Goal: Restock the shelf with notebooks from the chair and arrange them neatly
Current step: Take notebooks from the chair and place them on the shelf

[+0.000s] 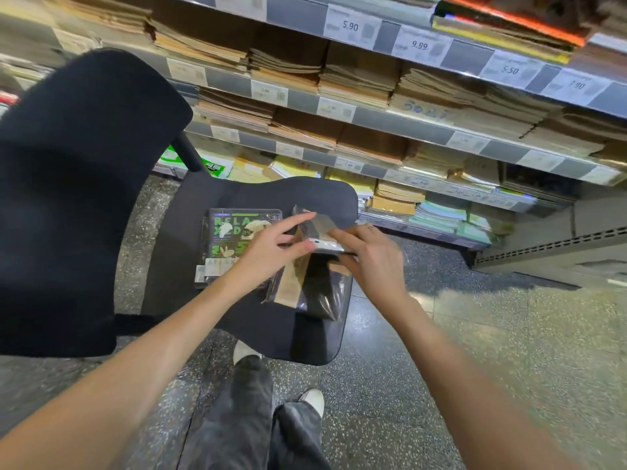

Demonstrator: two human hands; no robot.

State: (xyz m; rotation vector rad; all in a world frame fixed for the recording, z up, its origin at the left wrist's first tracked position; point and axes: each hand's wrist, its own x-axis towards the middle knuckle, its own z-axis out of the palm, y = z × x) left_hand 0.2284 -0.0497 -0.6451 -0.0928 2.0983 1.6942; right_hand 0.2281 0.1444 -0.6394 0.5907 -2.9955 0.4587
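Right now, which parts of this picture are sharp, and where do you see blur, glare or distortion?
Head view: the left hand and right hand are fairly sharp, but the notebook they hold is smeared by motion; the wrapped notebooks on the chair seat show glare; the shelf rails bow from the wide lens; most price tags are too blurred to read.

Notebooks (307, 283) lie on the chair (237, 195), shelf (390, 120) behind it.
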